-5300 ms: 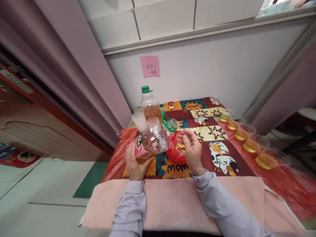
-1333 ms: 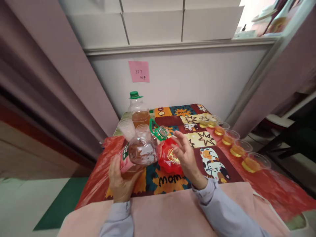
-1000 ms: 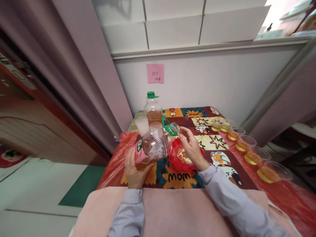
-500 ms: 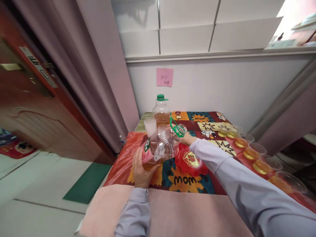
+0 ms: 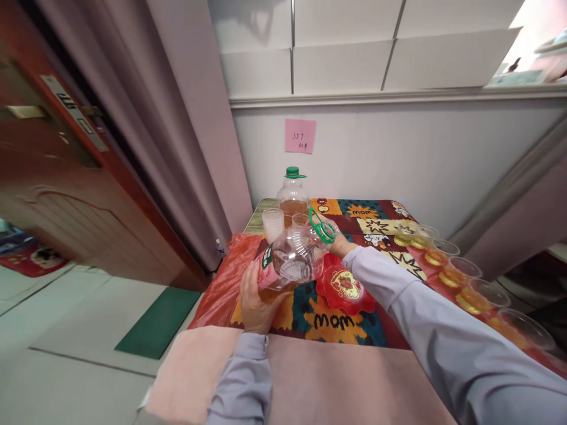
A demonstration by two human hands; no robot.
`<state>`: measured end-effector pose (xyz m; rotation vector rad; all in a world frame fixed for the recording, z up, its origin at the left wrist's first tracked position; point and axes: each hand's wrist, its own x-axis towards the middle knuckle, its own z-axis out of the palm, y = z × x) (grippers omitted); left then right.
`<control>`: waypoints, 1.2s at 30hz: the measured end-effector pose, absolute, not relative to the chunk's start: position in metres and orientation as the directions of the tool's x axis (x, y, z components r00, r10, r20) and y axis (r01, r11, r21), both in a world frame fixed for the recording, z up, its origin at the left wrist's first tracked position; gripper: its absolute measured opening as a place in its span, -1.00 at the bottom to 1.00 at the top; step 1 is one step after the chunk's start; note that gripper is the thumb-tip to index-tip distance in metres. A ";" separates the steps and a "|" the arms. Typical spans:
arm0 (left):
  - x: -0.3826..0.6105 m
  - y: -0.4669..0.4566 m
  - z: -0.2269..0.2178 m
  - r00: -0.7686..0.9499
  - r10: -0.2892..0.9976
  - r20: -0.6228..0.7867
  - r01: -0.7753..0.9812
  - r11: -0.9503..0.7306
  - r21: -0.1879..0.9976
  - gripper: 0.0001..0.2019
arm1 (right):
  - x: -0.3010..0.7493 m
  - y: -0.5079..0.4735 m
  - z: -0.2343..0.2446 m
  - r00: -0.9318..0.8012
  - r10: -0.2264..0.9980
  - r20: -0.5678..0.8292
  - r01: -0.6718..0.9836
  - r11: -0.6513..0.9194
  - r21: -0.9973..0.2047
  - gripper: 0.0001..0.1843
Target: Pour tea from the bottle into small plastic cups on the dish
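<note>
My left hand is closed round the base of a clear plastic bottle with a pink label and an open green ring-handled neck. The bottle is tilted to the right above the table and holds a little amber drink. My right hand reaches forward past the bottle's neck toward a stack of empty clear cups and a single cup. Its fingers are hidden behind the bottle. A red plate lies under my right sleeve.
A second bottle with a green cap stands at the table's back left. Several clear cups of amber drink line the right edge. A patterned cloth covers the table, a pink towel lies nearest me, and a door is at left.
My right hand left the red plate and reached forward behind the bottle's neck toward the empty cups. The left hand kept the bottle tilted. My view swung left.
</note>
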<state>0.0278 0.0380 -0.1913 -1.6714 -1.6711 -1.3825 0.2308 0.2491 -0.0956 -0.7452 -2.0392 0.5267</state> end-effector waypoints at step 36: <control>0.030 0.045 -0.190 -0.280 0.531 0.800 0.868 -0.215 0.447 0.05 | 0.360 0.127 -0.170 -0.159 0.888 0.432 0.814 0.365 -0.451 -0.25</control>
